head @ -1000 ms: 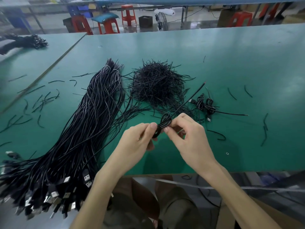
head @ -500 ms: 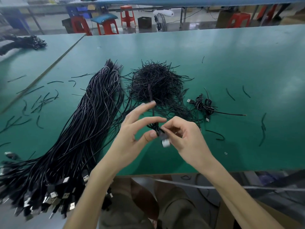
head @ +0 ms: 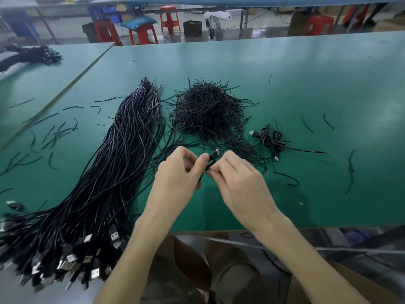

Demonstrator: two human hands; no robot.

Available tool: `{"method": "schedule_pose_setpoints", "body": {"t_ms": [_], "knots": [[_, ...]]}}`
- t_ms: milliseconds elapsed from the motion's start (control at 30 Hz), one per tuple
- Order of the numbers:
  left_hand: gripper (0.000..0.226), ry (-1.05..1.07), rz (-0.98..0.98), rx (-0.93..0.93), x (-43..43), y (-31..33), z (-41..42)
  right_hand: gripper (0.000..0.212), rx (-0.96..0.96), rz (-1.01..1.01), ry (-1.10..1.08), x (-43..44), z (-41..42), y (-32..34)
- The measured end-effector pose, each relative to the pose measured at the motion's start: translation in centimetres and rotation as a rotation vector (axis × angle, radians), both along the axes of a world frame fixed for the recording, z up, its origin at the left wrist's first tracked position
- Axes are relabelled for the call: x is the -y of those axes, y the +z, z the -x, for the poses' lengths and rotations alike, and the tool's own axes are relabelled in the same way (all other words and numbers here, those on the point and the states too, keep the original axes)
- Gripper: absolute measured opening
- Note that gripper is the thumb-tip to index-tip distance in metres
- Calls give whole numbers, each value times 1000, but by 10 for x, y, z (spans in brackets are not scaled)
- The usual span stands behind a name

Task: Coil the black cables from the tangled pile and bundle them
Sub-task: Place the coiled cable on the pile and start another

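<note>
Hands (head: pixel 175 178) (head: pixel 238 183) w/ blk cable (head: pixel 211 160) over green table (head: pixel 306 84); red stools (head: pixel 143 34) in bkgd

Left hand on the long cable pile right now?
No, the left hand pinches the small coiled cable together with the right hand, clear of the long cable pile.

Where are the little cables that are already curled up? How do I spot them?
On the green table, find the spiky heap of short black wires in the middle. Just right of it lie the curled-up cables. Unlike the long straight cables on the left, they are wound into small loops with plugs sticking out.
</note>
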State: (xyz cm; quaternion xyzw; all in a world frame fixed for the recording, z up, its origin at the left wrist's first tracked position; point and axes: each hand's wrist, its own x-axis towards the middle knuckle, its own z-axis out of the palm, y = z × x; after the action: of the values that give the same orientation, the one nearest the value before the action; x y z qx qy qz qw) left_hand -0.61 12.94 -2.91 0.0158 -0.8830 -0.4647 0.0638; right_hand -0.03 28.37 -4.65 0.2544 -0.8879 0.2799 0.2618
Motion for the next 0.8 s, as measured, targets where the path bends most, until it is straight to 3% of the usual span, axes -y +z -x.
{"method": "schedule_pose_setpoints", "body": {"t_ms": [100, 200, 267, 433, 500, 633, 700, 800], "knots": [[24, -128, -246, 65, 9, 6, -2, 14, -37, -34, -5, -5, 1, 1], [24, -410, -483, 69, 23, 15, -8, 14, 29, 27, -11, -12, 3, 1], [23, -488, -393, 60, 24, 17, -6, 14, 64, 47, 8, -11, 3, 0], [15, -319, 4, -94, 16, 8, 5, 15, 150, 118, 51, -6, 1, -4], [13, -343, 33, -126, 17, 6, 7, 18, 172, 154, 49, -6, 3, -5], [33, -275, 196, -117, 15, -4, 10, 16, 193, 193, 34, -6, 3, -8], [40, -216, 215, -76, 13, -10, 12, 15, 200, 189, 52, -5, 2, -9], [25, -158, 35, 17, 12, -11, 13, 12, 137, 90, 60, -6, 1, -8]]}}
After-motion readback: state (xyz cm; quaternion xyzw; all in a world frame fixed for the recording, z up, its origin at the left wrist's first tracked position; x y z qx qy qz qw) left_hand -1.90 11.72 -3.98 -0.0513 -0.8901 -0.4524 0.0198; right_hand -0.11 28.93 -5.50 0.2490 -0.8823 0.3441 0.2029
